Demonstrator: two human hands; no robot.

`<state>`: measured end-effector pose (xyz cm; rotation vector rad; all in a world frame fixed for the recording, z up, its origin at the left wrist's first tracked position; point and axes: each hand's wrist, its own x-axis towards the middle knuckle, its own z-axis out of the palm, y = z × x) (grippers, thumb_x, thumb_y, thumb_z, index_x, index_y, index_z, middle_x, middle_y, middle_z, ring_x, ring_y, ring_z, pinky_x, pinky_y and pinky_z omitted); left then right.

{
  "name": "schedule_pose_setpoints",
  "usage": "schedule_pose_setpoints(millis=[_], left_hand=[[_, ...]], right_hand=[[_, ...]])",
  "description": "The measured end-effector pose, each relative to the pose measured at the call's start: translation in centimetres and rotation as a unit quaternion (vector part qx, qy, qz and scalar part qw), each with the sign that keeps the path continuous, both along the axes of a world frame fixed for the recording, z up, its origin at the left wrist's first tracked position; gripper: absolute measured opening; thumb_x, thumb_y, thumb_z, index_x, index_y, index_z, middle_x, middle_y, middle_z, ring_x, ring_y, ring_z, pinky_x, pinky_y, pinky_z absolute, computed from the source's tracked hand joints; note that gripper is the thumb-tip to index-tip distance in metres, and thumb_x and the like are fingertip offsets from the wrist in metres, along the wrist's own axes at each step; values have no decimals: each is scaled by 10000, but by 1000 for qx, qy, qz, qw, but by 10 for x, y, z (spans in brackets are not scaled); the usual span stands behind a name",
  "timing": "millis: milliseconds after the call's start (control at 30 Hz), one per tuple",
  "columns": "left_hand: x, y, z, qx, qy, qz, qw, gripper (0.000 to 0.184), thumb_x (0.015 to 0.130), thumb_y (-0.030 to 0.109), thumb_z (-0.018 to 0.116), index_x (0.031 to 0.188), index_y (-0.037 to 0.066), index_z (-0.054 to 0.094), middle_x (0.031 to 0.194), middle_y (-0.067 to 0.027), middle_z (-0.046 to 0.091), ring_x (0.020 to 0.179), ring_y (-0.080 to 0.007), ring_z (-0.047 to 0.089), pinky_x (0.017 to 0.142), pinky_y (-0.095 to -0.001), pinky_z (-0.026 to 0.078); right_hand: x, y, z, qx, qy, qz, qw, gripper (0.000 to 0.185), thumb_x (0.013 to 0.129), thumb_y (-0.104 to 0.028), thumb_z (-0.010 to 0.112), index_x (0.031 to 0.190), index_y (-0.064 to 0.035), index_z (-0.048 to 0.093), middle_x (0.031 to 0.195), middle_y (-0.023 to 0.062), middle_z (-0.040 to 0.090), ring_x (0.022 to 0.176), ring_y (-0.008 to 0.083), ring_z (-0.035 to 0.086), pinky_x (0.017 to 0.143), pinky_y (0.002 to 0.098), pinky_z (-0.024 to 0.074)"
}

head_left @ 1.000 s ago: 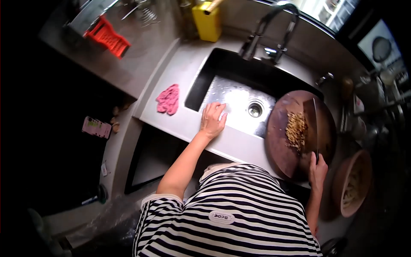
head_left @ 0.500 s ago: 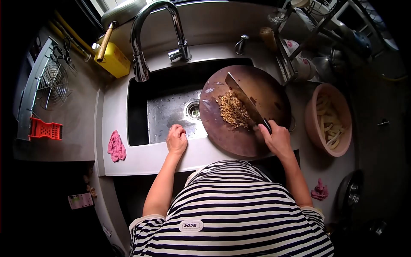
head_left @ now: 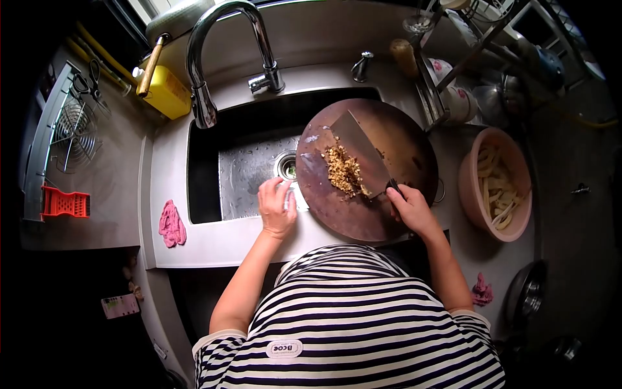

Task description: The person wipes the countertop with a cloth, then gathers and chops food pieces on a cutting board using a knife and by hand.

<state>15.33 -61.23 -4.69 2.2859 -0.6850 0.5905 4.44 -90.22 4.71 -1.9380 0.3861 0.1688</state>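
Head view. Your right hand (head_left: pixel 409 209) is closed on the black handle of the broad, rectangular metal cleaver (head_left: pixel 363 152); this grip is clamped. The blade lies over the round, dark brown wooden chopping board (head_left: pixel 363 227), which is your landmark. The chopped, golden-brown heap (head_left: pixel 343 172) is on the left half of the board, along the left side of the blade.

Change of state: the blade has just tilted to a flatter angle and shows its broad face. In judgement, the flat is now presented beside the heap, with less of an upright cutting attitude. Your left hand (head_left: pixel 276 211) has opened and moved in from the sink rim to just left of the board. Its fingers are bent and parted, with no held object discernible; a bright glint beside them cannot be identified.

Edges and clearances: the board overlaps the right part of the dark-walled steel sink (head_left: pixel 246 188). Open room for the left hand is over the basin, left of the board. The curved chrome tap (head_left: pixel 264 48) stands beyond the board, to its left. To the right, a narrow strip of counter separates the board from the round pink bowl (head_left: pixel 468 175) of pale pieces (head_left: pixel 497 188). Your striped shirt (head_left: pixel 363 292) is close to the board's near edge, which limits movement toward your body.
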Motion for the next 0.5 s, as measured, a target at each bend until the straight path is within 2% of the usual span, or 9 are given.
schedule_pose_setpoints(millis=[33,100,167,267,300,400,500], left_hand=[[-3,-18,17,5,-23,-40,999,387,696,53,632,1082,65,603,1103,-134,528,1058,-321,497,910,-419,384],[-12,-47,34,64,-35,-118,990,515,673,52,618,1183,108,587,1217,-141,486,1160,-333,434,967,-418,343],[-20,-71,37,121,-75,-187,972,574,708,57,559,1263,205,560,1332,-108,416,1238,-307,363,1014,-404,301],[-23,-90,26,178,-169,-216,945,509,808,142,512,1295,290,516,1386,-72,380,1269,-284,331,1032,-389,284],[-22,-91,25,196,-162,-217,942,520,849,196,468,1350,328,430,1395,-48,359,1284,-264,311,1063,-398,247],[-14,-94,26,212,-194,-229,930,486,833,182,488,1301,310,504,1418,-60,350,1285,-280,313,1052,-389,262],[-1,-95,24,231,-198,-223,926,522,820,139,486,1313,311,497,1436,-62,334,1309,-283,287,1069,-404,231]], right_hand=[[-1,1,-11,116,25,-18,993,364,964,-348,470,806,-36,567,574,4,540,483,71,487,450,226,388],[-5,4,-10,207,64,-57,974,345,971,-342,454,845,-41,566,585,9,541,463,79,474,442,223,385],[-8,6,-6,274,91,-86,954,332,980,-332,433,879,-44,561,589,13,537,443,80,458,431,214,383],[-17,3,-7,298,97,-102,944,335,981,-332,430,874,-41,558,586,16,535,442,82,461,416,215,373],[-20,2,-8,304,98,-104,942,337,982,-334,428,876,-41,556,584,17,534,440,82,460,413,214,370],[-30,-1,-8,313,101,-104,939,339,983,-338,423,880,-41,551,580,19,530,436,81,457,404,213,363],[-37,-5,-6,308,108,-97,940,344,983,-343,421,882,-39,545,572,22,527,433,77,453,403,211,360]])
